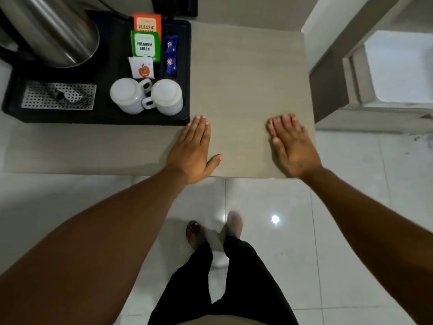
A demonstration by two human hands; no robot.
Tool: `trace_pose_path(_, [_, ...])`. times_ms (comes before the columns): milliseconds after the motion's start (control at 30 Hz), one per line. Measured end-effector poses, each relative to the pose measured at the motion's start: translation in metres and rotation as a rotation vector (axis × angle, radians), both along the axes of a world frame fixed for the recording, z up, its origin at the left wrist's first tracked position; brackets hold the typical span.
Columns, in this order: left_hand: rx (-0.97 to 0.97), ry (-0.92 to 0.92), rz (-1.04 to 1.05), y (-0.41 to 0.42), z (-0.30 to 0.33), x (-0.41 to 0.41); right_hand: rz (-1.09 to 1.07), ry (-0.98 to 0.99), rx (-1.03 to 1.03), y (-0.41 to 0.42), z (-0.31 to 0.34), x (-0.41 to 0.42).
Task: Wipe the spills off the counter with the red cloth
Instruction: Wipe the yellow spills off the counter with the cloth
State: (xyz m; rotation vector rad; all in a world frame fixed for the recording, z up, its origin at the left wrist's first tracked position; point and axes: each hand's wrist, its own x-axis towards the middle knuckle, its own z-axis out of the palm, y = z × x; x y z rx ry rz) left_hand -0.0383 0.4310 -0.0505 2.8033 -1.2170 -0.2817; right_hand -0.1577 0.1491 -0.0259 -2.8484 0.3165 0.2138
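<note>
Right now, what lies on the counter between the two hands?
Nothing: in the head view the counter is bare between the left hand and the right hand, both flat on it. No red cloth shows.

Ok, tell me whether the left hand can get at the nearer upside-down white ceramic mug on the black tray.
Probably yes. The left hand lies flat and empty on the beige counter, just outside the black tray's corner, and nothing stands between it and the upside-down white ceramic mug.
</note>
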Motion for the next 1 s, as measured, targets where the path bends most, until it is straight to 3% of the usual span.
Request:
trace_pose_path(167, [-0.013,0.003,-0.015,0.002,0.002,0.001,-0.073,-0.024,0.029,0.047,0.001,0.061])
trace_pose_path(333, [-0.017,0.007,-0.015,0.003,0.002,0.0,0.014,-0.044,0.047,0.118,-0.003,0.003])
trace_pose_path(500, [-0.001,0.017,-0.019,0.0,0.001,0.001,-0.241,0.03,0.008,0.038,0.0,-0.037])
trace_pose_path(667, [0.012,0.0,-0.034,0.0,-0.003,0.004,-0.337,0.028,-0.011,-0.007,0.002,0.043])
trace_pose_path(767, [0.004,-0.002,-0.046,-0.001,-0.003,0.005,-0.215,-0.009,0.015,0.033,0.001,0.067])
trace_pose_path(867, [-0.026,-0.011,-0.047,0.001,-0.004,0.005,-0.009,-0.037,0.035,0.077,-0.003,0.037])
trace_pose_path(1000, [-0.025,-0.006,-0.045,0.0,-0.006,0.005,-0.029,-0.021,0.066,0.042,-0.004,0.012])
